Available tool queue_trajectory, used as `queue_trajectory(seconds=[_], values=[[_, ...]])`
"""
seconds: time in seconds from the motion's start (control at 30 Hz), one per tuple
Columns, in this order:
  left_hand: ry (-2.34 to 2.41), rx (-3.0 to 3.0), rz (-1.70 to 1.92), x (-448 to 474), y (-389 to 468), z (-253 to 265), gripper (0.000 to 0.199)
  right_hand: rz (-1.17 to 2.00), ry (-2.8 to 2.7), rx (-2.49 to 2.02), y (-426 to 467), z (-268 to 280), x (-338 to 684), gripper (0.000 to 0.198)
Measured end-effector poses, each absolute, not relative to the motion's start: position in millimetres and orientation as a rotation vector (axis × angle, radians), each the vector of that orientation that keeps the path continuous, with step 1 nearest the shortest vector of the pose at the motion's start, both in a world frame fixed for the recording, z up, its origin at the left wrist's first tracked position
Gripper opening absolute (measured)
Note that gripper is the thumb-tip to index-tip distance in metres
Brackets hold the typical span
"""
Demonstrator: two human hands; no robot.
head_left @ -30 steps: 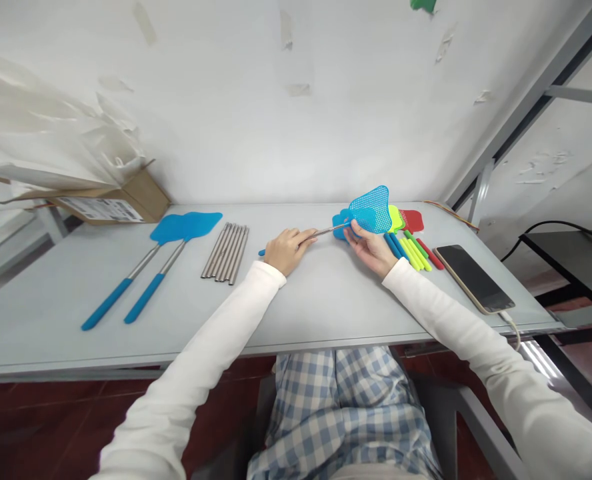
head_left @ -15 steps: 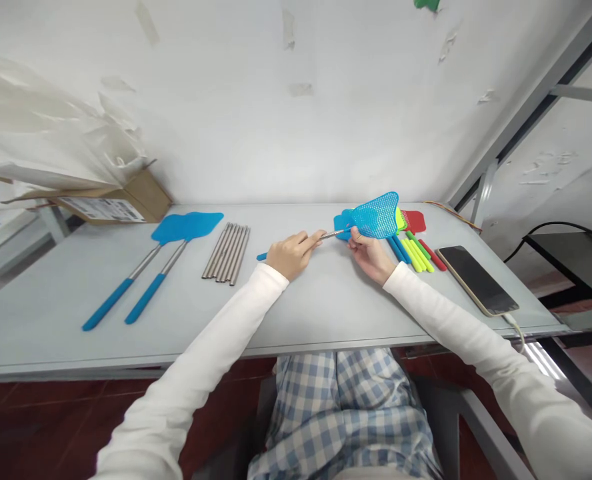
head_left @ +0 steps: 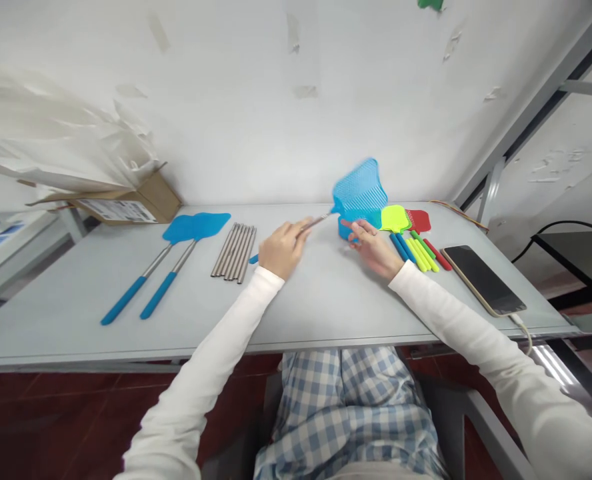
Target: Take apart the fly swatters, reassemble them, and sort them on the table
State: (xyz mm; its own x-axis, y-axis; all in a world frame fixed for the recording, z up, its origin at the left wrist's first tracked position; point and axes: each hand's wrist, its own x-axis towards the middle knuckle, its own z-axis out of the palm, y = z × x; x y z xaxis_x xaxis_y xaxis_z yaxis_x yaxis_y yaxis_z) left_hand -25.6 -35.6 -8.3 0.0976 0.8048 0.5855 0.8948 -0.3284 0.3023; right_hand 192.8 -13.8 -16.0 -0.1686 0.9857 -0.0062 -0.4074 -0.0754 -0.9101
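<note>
The blue fly swatter is now held by the left hand alone. Half a second ago its neck was also pinched by the right hand; that pinch has been let go, and the mesh head has been swung up and is blurred by motion. The metal shaft is clamped between the thumb and fingers of the left hand, with the end of the blue handle showing beyond the palm. By the right hand nothing appears to be gripped — its fingers are loosely parted, just below the neck and apparently clear of it, though blur leaves the gap hard to judge.

What the change means for the work can be judged from the head: it is carried in the air by the shaft with no second grip, so the two seem to be joined firmly.

The swatter is tilted above the middle of the grey table, partly in front of a loose blue head. Yellow-green heads and a red head are laid beside it, with coloured handle sleeves and a smartphone nearer the right forearm. On the left, a row of metal tubes and two blue fly swatters — both complete with handles — are set out.
</note>
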Motion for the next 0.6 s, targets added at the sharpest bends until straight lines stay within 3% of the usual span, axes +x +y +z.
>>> queue_trajectory(seconds=[0.13, 0.23, 0.4, 0.6], values=[[-1.986, -1.872, -1.287, -81.2, -35.6, -2.6, 0.038, 1.564, -1.065, -0.930, -9.0, -26.5, 197.4, 0.036], [-2.202, -1.643, -1.258, -129.4, -42.6, -3.8, 0.054, 1.569, -1.126, -0.978, -5.4, -35.5, 197.9, 0.031], [-2.542, -1.554, -0.840, -172.7, -60.8, -13.2, 0.054, 1.570, -1.163, -0.989, -4.3, -39.0, 196.8, 0.028], [-2.591, -1.569, -0.368, -169.8, -68.3, -28.3, 0.052, 1.572, -1.154, -1.006, -5.1, -35.3, 197.0, 0.028]])
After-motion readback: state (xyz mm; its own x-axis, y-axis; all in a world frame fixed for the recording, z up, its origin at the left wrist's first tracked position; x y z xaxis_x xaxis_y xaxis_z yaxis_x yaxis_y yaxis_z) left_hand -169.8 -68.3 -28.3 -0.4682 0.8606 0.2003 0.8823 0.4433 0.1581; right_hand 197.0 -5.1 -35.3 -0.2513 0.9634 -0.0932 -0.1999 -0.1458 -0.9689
